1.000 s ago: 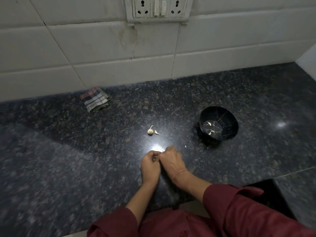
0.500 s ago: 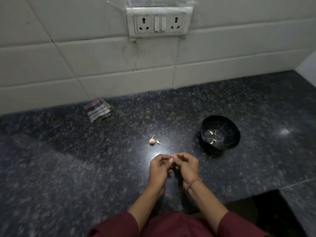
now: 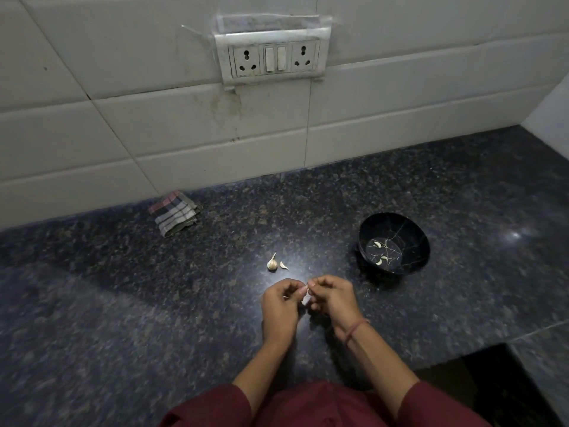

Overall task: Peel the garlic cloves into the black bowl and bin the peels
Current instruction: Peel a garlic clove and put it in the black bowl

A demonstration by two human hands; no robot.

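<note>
I am on the peeling step. My left hand [image 3: 281, 303] and right hand [image 3: 334, 298] both pinch one small garlic clove [image 3: 305, 295] over the middle of the counter [image 3: 154, 303], near its front edge. Next I must pull the thin skin off (gently!). The black bowl [image 3: 394, 215], toward the right edge, holds a few peeled cloves [image 3: 377, 243]. I see no bin.

Black bowl [image 3: 409, 229]: upright, gold vein pattern, a few pale peeled cloves [image 3: 377, 243] on its floor. Left of bowl: unpeeled garlic piece [image 3: 272, 262], small clove [image 3: 284, 266] just beside it. Nearer than these, garlic clove [image 3: 304, 293] pinched between left hand [image 3: 281, 303] and right hand [image 3: 334, 298].
</note>
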